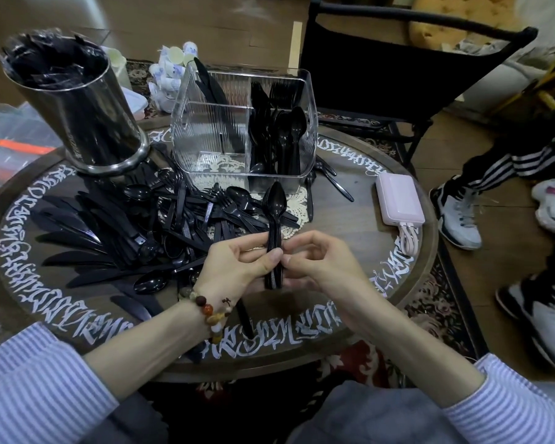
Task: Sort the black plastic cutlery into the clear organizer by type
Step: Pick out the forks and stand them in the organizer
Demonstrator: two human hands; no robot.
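A stack of black plastic spoons (274,205) stands upright over the table's near middle. My left hand (237,264) grips its handles, thumb across the front. From the right, my right hand (318,261) pinches the same handles with its fingers curled. A heap of loose black cutlery (148,225) covers the table's left and middle, with knives to the left and forks and spoons mixed in. Behind stands the clear organizer (205,123): spoons (293,136) in its near right compartment, forks (281,91) at the back right, knives (209,81) at the back left, the near left one bare.
A tall metal canister (77,104) full of black cutlery stands at the back left. A pink power bank (399,200) with a cable lies at the right. A black chair (398,68) and a person's legs and sneakers (462,216) are beyond the round table (350,200).
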